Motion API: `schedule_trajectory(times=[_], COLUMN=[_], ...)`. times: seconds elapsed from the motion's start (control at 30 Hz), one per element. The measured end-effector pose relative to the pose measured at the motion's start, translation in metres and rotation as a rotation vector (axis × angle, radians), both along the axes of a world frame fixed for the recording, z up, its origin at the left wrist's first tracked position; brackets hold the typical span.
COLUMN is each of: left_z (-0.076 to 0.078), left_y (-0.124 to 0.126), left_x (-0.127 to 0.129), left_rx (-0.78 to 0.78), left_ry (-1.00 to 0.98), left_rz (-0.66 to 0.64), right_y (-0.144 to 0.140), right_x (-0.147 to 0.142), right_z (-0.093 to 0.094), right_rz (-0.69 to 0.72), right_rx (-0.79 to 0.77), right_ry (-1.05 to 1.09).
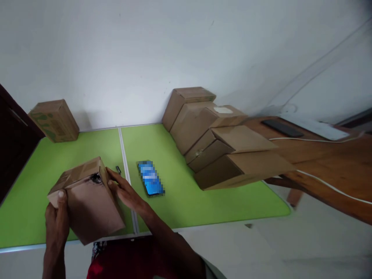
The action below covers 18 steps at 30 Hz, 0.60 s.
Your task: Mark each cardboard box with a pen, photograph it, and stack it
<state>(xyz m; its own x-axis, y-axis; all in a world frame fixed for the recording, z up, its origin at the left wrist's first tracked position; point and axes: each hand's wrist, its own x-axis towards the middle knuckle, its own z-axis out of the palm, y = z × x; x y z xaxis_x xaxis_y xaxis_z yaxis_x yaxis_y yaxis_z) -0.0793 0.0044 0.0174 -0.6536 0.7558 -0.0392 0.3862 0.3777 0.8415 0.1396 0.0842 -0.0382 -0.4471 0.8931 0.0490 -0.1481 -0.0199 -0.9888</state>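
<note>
Between my two hands is a cardboard box, tilted over the near left part of the green table. A dark, torn-looking patch marks its upper right corner, and tape runs along its top. My left hand grips the left side, its thumb on the near face and its other fingers mostly hidden behind. On the right side, my right hand presses against the box near the dark corner. Just beyond that hand lies a small dark pen-like object. A phone with a lit blue screen rests to the right.
Several cardboard boxes stand in a row along the right of the green table. Another box with green print stands at the back left. A wooden table at the right carries a dark flat object and a white cable.
</note>
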Motion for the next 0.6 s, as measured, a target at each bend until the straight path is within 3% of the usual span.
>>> schedule_trajectory(times=[0.13, 0.27, 0.37, 0.6], left_z=[0.013, 0.017, 0.017, 0.021], left_y=[0.01, 0.013, 0.015, 0.027], left_x=[0.012, 0.016, 0.02, 0.044], left_rx=[0.032, 0.021, 0.006, 0.228], left_ry=[0.041, 0.056, 0.062, 0.315], left_rz=[-0.031, -0.068, -0.074, -0.197], right_y=[0.0, -0.005, -0.01, -0.01], right_x=[-0.008, 0.004, 0.014, 0.012], right_z=[0.003, 0.027, 0.039, 0.021], right_rz=[-0.024, -0.048, -0.096, -0.192], right_rx=[-0.06, -0.116, -0.068, -0.069], right_ry=[-0.007, -0.103, -0.158, -0.097])
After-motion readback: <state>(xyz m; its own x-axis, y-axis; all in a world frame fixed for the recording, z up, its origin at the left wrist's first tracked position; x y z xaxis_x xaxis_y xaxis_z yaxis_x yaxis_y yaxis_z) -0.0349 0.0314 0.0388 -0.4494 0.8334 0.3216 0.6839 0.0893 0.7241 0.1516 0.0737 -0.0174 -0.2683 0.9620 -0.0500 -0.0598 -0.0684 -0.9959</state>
